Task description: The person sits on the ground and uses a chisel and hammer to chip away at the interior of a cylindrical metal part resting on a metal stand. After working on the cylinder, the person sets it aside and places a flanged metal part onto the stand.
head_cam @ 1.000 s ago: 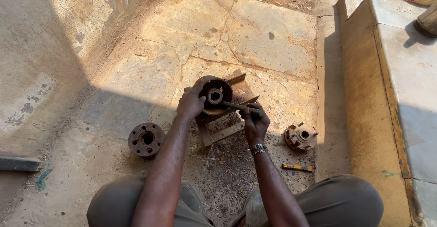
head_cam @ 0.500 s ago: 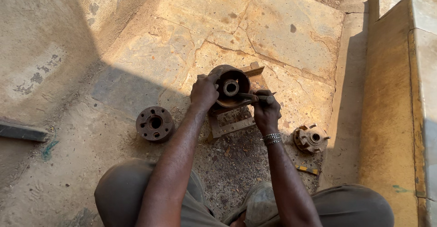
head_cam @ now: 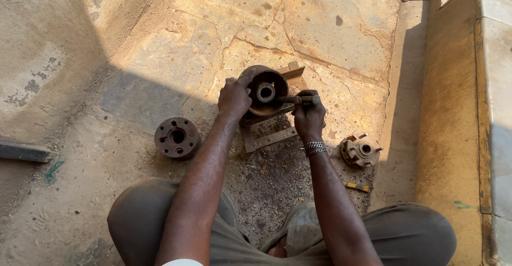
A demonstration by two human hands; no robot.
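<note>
A rusty round hub [head_cam: 265,91] with a central bore rests tilted on a rusty metal bracket frame [head_cam: 266,138] on the stone floor. My left hand [head_cam: 233,97] grips the hub's left rim. My right hand [head_cam: 308,117], with a metal bracelet at the wrist, is closed on a thin metal rod tool [head_cam: 296,99] that points left into the hub's centre.
A rusty flanged disc with holes [head_cam: 176,137] lies left of my left arm. A notched hub part [head_cam: 361,149] lies right of my right wrist, with a small yellow-handled tool [head_cam: 356,186] below it. A raised concrete ledge [head_cam: 453,111] runs along the right. A dark bar [head_cam: 21,151] lies far left.
The view has shifted, so the hub and hands sit further right in the frame. Both hands keep their hold; the rod stays at the hub's centre.
</note>
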